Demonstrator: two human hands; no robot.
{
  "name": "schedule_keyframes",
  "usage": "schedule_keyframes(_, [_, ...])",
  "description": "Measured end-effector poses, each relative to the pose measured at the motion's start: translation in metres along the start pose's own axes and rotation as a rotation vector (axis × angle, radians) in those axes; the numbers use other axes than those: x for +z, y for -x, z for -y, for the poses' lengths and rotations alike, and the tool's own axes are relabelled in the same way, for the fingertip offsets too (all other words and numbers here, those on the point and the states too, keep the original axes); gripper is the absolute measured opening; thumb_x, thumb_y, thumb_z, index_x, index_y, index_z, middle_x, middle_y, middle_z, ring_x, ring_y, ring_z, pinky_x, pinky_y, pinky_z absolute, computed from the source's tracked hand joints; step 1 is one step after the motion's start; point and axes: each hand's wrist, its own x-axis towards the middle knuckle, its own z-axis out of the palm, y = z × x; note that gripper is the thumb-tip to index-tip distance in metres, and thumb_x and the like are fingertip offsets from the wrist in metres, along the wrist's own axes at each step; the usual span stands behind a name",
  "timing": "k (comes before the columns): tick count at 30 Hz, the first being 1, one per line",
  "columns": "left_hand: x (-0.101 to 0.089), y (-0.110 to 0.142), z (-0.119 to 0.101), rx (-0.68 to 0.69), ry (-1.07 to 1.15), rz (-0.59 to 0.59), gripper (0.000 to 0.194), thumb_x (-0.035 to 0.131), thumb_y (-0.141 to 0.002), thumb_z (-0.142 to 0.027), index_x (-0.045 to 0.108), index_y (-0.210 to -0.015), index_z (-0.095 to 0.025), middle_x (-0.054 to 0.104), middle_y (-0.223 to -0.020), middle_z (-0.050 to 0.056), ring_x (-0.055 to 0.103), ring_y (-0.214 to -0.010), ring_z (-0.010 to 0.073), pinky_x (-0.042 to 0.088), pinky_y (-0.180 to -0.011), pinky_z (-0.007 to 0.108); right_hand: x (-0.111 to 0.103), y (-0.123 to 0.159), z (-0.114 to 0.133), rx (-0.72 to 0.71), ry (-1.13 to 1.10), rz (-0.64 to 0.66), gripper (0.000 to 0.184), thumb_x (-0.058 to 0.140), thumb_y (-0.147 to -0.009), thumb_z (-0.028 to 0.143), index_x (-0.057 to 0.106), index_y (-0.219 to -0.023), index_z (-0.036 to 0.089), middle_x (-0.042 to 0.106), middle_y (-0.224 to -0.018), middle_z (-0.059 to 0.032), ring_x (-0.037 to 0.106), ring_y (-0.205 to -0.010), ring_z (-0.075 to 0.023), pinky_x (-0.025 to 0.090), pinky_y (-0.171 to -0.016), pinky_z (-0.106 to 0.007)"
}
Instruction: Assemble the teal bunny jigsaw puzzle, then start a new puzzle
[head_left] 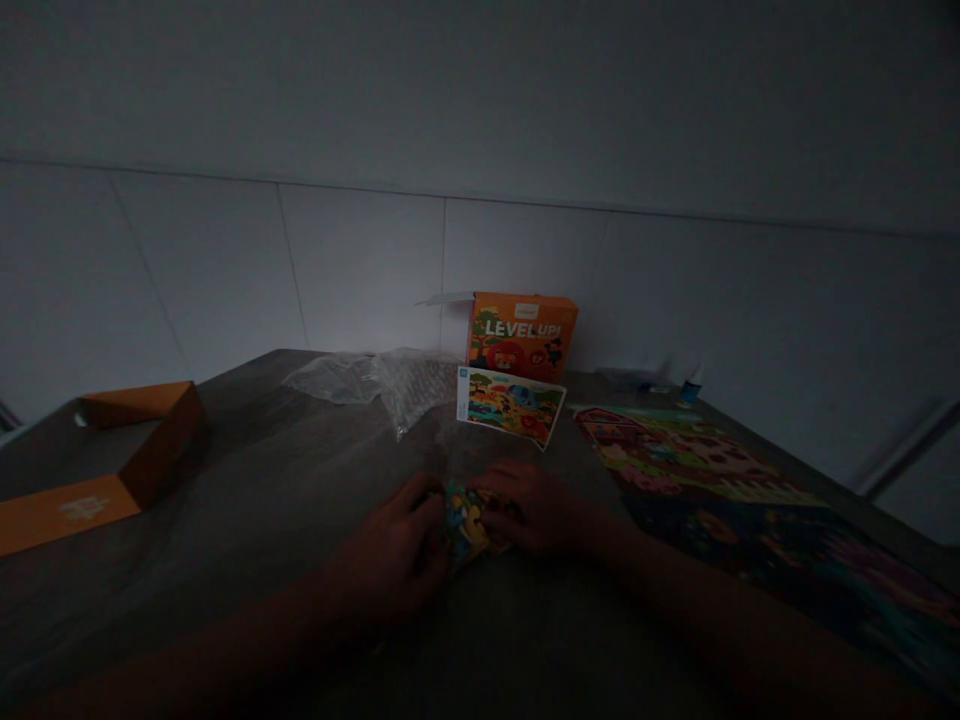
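My left hand (pixel 405 545) and my right hand (pixel 521 505) meet low in the middle of the head view, over the dark table. Between them is a small bunch of colourful jigsaw puzzle pieces (pixel 466 522), blue, yellow and green. The left fingers close on its left side, the right fingers on its right side. How many pieces there are is hidden by the fingers and the dim light. Just beyond the hands a picture card (pixel 510 403) with animals leans against an orange puzzle box (pixel 519 335) marked "LEVEL UP!", whose flap stands open on the left.
Clear bubble wrap (pixel 416 385) lies left of the box. An orange open cardboard frame (pixel 161 450) rests at the far left. Two assembled puzzles, a farm scene (pixel 690 455) and a dark blue one (pixel 787 560), cover the right side. A small bottle (pixel 691 388) stands behind them, near the wall.
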Motion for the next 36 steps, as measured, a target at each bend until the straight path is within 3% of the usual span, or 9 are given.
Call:
schedule_keyframes(22, [-0.0001,-0.0001,0.0025,-0.001,0.039,0.006,0.006,0.050,-0.088,-0.021,0.052,-0.094,-0.020,0.053,-0.114,0.008,0.058,-0.094,0.0217,0.051,-0.079,0.035,0.0031,-0.0010,-0.0026,0.008,-0.020,-0.025,0.036,0.051,-0.095,0.038,0.065,-0.119,0.015,0.066,-0.105,-0.0116,0.061,-0.096,-0.0224,0.050,-0.084,-0.036])
schedule_keyframes(36, [-0.0018,-0.0045,0.0070,-0.010,0.051,-0.003,0.009,0.050,-0.088,-0.022,0.047,-0.080,-0.020,0.054,-0.099,0.005,0.057,-0.083,0.0183,0.046,-0.069,0.030,0.0024,-0.0015,-0.0004,0.036,-0.008,-0.039,0.033,0.054,-0.094,0.035,0.065,-0.119,0.016,0.068,-0.104,-0.0109,0.062,-0.094,-0.0208,0.051,-0.082,-0.034])
